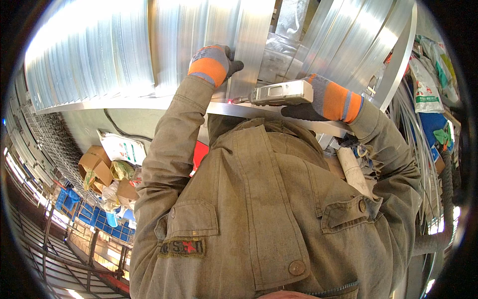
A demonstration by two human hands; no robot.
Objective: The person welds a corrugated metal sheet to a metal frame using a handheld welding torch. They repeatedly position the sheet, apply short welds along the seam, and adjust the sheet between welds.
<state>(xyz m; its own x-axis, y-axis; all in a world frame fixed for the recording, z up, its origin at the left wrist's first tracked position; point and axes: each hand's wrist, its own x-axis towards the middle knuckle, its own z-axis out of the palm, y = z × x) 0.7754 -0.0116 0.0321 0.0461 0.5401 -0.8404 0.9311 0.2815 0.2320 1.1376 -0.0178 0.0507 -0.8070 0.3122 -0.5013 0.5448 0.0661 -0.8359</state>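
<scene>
My left hand, in an orange and grey glove with dark fingers, rests on long silvery metal profiles. Its fingers are curled and the thumb points right; whatever they close on is hidden. My right hand, gloved alike, is wrapped around a pale grey, boxy power tool. The tool's narrow nose points left, and a small red glow shows at its tip. That tip is at the near ends of the profiles, just above a metal edge strip and below my left hand.
More metal profiles lie at the far right, beside clear plastic wrap. Thin strips and bags crowd the right side. At lower left are a cardboard box, a white sack and metal railings.
</scene>
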